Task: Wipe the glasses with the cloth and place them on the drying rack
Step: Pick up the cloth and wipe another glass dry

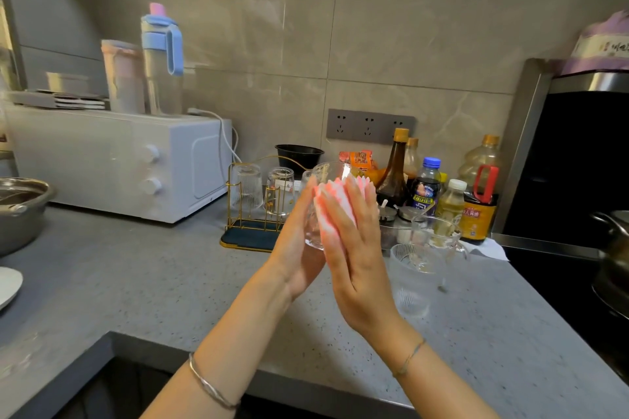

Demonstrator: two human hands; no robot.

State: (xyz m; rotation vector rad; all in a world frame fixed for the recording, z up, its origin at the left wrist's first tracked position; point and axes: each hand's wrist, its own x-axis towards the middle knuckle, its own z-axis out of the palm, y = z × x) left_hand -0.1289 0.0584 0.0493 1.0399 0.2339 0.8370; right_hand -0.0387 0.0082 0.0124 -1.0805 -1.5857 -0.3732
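My left hand (299, 248) cups a clear ribbed glass (328, 169) from its left side and holds it upright above the counter. My right hand (357, 248) presses a pink and white cloth (332, 194) flat against the glass's right side, fingers straight. Behind my hands stands the gold wire drying rack (238, 231) on a dark tray, with two glasses (245, 187) (279, 190) upside down on it. Two more glasses (413, 279) (437, 231) stand upright on the counter to the right of my hands.
A white oven (119, 163) sits left of the rack with bottles on top. Sauce and oil bottles (394, 173) line the wall at the right. A metal bowl (20, 207) is at far left, a pot (612, 248) on the stove at far right. The counter edge (238, 367) runs below my wrists.
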